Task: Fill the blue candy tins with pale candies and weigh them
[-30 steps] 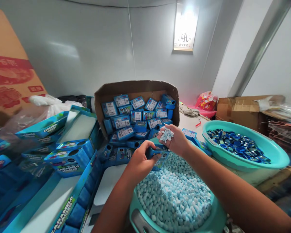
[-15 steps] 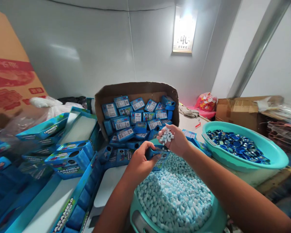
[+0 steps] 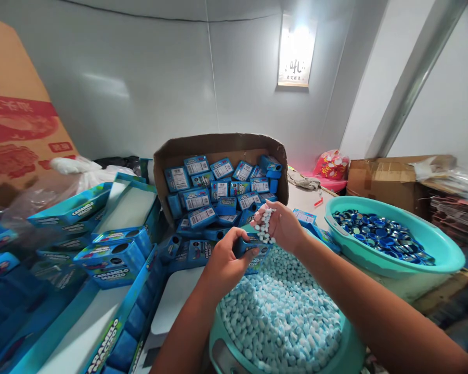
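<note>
My left hand (image 3: 231, 259) is closed around a small blue candy box (image 3: 259, 250), held upright above a teal basin (image 3: 219, 332). Cupped in my right hand (image 3: 286, 226) is a clump of white and pale blue candies (image 3: 264, 224). That hand tilts over the top of the box, and candies spill down from the palm onto its upper end. The box's opening is mostly hidden by the candies and fingers. Below both hands, the basin is heaped with loose candies (image 3: 284, 311) of the same kind.
Behind my hands a cardboard carton (image 3: 218, 141) holds many blue boxes. A second teal basin (image 3: 398, 208) with shiny blue lids stands at right. Blue display trays (image 3: 113, 317) and a white lidded surface (image 3: 175, 296) lie at left. A brown carton (image 3: 382, 179) stands back right.
My right hand has tipped further toward the box, and candies have slid from its palm down to the box's top. The left hand and box have stayed almost still.
</note>
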Demonstrator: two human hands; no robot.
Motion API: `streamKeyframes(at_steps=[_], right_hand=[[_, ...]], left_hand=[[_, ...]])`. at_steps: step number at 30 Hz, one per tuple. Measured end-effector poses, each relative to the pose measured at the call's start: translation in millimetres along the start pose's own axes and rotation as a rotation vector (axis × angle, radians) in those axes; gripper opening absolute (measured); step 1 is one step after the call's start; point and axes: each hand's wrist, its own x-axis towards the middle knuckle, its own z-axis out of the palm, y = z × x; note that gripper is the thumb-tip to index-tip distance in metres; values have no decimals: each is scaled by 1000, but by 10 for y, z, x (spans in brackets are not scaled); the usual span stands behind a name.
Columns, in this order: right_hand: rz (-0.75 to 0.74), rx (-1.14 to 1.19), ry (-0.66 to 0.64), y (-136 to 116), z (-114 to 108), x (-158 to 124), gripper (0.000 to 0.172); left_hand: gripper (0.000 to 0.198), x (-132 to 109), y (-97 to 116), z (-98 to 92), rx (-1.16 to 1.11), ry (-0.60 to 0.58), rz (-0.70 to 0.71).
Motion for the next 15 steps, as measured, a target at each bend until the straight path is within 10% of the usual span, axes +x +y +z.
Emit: streamKeyframes(at_steps=[15], right_hand=[[-12, -36, 22, 63, -35, 39, 23]], left_hand=[[22, 6, -3, -3, 6, 42, 0]])
